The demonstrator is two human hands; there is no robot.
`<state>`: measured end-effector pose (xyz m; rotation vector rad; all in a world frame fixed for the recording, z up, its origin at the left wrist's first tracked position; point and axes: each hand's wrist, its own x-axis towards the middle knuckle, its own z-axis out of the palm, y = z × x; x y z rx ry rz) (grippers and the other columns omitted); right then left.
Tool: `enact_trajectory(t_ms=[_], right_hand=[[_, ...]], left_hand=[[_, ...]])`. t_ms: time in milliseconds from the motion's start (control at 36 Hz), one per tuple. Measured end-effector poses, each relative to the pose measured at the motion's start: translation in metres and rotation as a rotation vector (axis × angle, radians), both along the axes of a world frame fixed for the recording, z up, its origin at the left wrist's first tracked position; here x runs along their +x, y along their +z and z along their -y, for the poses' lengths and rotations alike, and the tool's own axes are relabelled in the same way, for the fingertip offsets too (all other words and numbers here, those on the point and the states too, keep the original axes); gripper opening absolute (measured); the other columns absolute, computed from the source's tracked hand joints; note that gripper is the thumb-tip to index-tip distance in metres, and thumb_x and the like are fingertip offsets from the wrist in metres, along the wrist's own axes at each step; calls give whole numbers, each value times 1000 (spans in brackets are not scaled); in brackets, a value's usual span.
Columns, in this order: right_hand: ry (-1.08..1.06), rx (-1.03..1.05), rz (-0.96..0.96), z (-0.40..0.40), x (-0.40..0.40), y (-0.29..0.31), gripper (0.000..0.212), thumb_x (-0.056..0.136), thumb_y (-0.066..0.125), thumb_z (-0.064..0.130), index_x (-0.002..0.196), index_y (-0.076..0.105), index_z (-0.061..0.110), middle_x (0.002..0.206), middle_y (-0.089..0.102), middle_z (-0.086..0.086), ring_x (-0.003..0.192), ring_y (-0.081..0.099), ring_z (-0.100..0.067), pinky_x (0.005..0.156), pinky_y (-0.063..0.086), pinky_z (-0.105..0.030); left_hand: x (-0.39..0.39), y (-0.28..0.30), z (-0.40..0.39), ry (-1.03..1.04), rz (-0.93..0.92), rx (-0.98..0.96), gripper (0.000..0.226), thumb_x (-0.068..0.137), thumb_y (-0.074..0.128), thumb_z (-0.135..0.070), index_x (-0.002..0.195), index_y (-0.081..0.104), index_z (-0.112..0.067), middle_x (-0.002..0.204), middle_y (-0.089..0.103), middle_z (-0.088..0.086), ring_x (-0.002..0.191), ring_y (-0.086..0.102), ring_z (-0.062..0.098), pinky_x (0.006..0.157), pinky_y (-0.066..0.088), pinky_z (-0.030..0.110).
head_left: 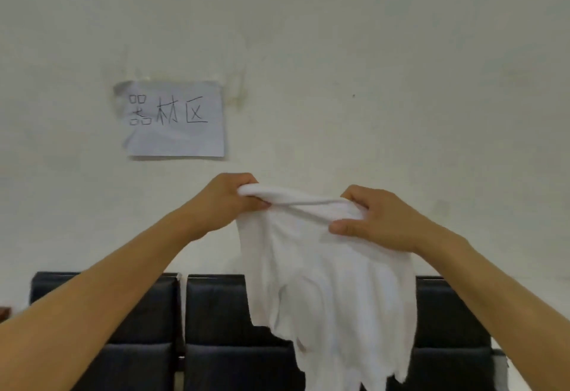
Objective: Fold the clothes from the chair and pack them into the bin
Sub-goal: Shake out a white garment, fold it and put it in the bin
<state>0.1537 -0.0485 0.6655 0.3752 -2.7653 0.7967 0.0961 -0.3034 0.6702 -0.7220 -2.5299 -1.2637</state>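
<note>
Looks like a waiting or storage area in an institutional building — bare off-white wall, scuffed and stained; handwritten paper sign taped on it; below the sign, a row of black padded chairs against the wall.

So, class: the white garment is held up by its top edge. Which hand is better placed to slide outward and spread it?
Probably the right hand: it pinches the white garment mid-edge, while the left hand grips the end.

A white garment is held up by its top edge, gripped by the left hand and right hand. Black seats and a paper sign are seen behind.
</note>
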Motion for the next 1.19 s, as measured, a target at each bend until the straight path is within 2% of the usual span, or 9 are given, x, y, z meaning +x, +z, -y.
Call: enact_trajectory(t_ms=[167,306,417,500,611,750,889,1028,1194], right_hand=[[14,272,182,75,-6,9,19,76,73,26,84,56,29,88,58,10,80,57,-9,67,45,-24],[15,159,279,114,-18,16,17,83,64,22,98,65,14,91,68,-4,72,63,-17,61,52,-25],[-29,243,328,142,-30,22,21,91,50,20,111,52,14,98,65,-6,68,65,-14,62,56,-25],[-11,262,281,159,-37,21,12,89,48,14,100,45,11,95,60,-5,68,62,-15,64,52,-29],[91,-154,163,188,-44,21,6,91,50,11,93,45,10,97,60,-10,83,65,-27,70,59,-36],[143,-554,22,235,-58,29,13,87,47,-2,90,45,11,85,59,-14,63,58,-20,51,52,-29],[64,-648,-77,243,-68,27,14,84,58,9,87,47,17,84,56,-6,71,56,-20,66,49,-33],[57,-648,40,213,-53,12,15,88,61,15,95,49,8,96,63,-15,80,67,-20,69,59,-36],[103,-294,540,190,-30,-12,50,92,50,52,74,62,7,74,68,-11,67,66,-21,66,57,-33]], left_hand=[[1,28,108,-73,124,343,12,83,68,-10,93,63,-7,80,66,1,75,62,15,67,51,31],[-9,43,171,-7,121,514,25,89,59,-5,113,59,-1,99,62,10,90,57,21,79,42,35],[-14,48,201,39,59,512,8,90,59,-9,93,63,-16,85,65,-1,75,59,13,68,44,27],[-16,49,216,34,43,563,13,92,56,-9,90,64,-20,82,67,-6,75,61,10,70,48,27],[-16,42,214,-76,116,661,19,82,67,-10,100,67,-14,93,72,-2,90,64,16,76,51,27],[-12,14,179,-315,337,340,33,66,78,-7,99,73,-10,105,70,8,98,65,21,89,52,33],[-20,5,147,-345,383,233,29,68,67,-10,95,74,-12,101,72,7,97,66,21,89,47,37],[-39,2,135,-288,359,394,40,65,65,-16,102,68,-2,102,68,9,98,62,23,87,43,37],[-54,6,120,-215,355,601,32,73,71,-13,105,69,-11,97,71,1,91,63,21,76,45,31]])
